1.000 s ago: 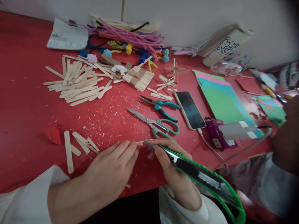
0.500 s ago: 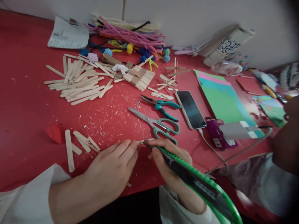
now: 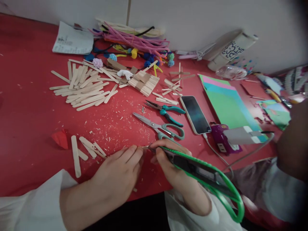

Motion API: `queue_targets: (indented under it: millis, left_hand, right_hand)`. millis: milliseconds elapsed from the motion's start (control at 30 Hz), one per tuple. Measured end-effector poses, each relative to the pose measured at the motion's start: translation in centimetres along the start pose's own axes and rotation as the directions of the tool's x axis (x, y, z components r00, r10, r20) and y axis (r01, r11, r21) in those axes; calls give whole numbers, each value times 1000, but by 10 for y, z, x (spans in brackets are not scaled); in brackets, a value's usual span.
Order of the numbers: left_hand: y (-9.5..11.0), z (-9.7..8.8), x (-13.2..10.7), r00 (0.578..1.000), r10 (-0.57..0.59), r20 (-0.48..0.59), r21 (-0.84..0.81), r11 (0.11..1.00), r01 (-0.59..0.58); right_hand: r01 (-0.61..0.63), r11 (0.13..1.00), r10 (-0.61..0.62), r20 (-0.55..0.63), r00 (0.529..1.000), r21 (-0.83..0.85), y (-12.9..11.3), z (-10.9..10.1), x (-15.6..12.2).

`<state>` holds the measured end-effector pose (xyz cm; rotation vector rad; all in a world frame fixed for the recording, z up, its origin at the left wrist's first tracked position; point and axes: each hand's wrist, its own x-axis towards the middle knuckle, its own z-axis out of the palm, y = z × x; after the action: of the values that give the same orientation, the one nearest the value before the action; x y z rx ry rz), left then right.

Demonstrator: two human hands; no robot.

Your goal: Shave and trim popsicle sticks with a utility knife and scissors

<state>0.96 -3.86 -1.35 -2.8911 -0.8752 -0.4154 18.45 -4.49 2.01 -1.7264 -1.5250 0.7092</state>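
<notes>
My right hand [image 3: 174, 165] is wrapped round a green and black utility knife [image 3: 204, 171], its blade end pointing left towards my other hand. My left hand [image 3: 120, 171] has its fingers pressed together low over the table, closed on a wooden craft stick [image 3: 145, 147]. Only a pale sliver of that stick shows between the fingertips and the blade; the rest is hidden. Left of my left hand lie several loose craft sticks [image 3: 76, 157]. Wood shavings [image 3: 113, 120] are scattered beyond my fingers. Scissors [image 3: 154, 124] lie just past the knife.
Teal-handled pliers [image 3: 168, 112] and a phone [image 3: 195, 114] on a cable lie ahead. A heap of craft sticks [image 3: 84, 86], pipe cleaners [image 3: 134, 40], coloured sheets [image 3: 223, 99] and a purple box [image 3: 220, 138] are farther off. Another person's sleeve [image 3: 276, 192] is at the right.
The knife has turned slightly, its rear end now higher and a little left. Less of the held stick shows at the fingertips. The whole view has shifted slightly.
</notes>
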Motion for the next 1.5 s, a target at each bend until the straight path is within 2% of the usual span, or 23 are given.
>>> queue_targets:
  millis: [67, 133, 200, 233, 300, 367, 500, 633, 767, 900, 1067, 1167, 1300, 1500]
  left_hand:
    - [0, -2, 2, 1000, -8, -4, -17, 1000, 8]
    - [0, -4, 3, 1000, -21, 2, -35, 999, 21]
    - [0, -3, 3, 1000, -25, 4, -52, 998, 26]
    - [0, -2, 3, 1000, -20, 3, -62, 998, 20]
    - [-2, -1, 3, 1000, -7, 5, -79, 997, 7]
    - [-4, -2, 4, 1000, 8, 2, -98, 995, -8]
    - [-7, -9, 7, 1000, -18, -23, -134, 991, 15]
    - [-2, -15, 8, 997, -71, -18, -84, 994, 69]
    - [-2, -12, 8, 999, -27, 36, -62, 998, 29]
    - [-9, -9, 9, 996, 20, 90, -126, 992, -9]
    - [-11, -11, 8, 990, 45, 136, -219, 976, -15]
    - [-11, -12, 8, 986, 63, 157, -252, 967, -22]
    - [-12, -14, 9, 981, 69, 183, -293, 956, -13]
    - [-13, -14, 9, 980, 60, 189, -339, 941, 7]
  right_hand:
    - [-94, 984, 95, 3, 995, 149, 6, 3, -3]
    - [-154, 928, 153, 30, 988, 340, 14, 5, -5]
    - [-136, 873, 154, 1, 988, 468, 20, 6, -8]
    - [-92, 866, 134, -51, 990, 492, 22, 5, -9]
    - [14, 893, 76, -182, 980, 450, 24, 0, -12]
    - [77, 950, 6, -263, 965, 302, 23, -7, -14]
    - [122, 992, -122, -219, 968, -11, 21, -16, -21]
    - [165, 980, -183, -186, 965, -107, 24, -12, -28]
    - [143, 988, -151, -175, 973, -60, 25, -9, -31]
    - [94, 993, -89, -82, 993, 66, 25, -15, -29]
    - [123, 982, -125, 7, 992, 142, 29, -22, -26]
    - [82, 964, -103, 71, 992, 253, 32, -21, -22]
    - [39, 971, -45, 19, 999, 234, 36, -17, -19]
    - [137, 972, -143, 19, 990, 191, 40, -18, -18]
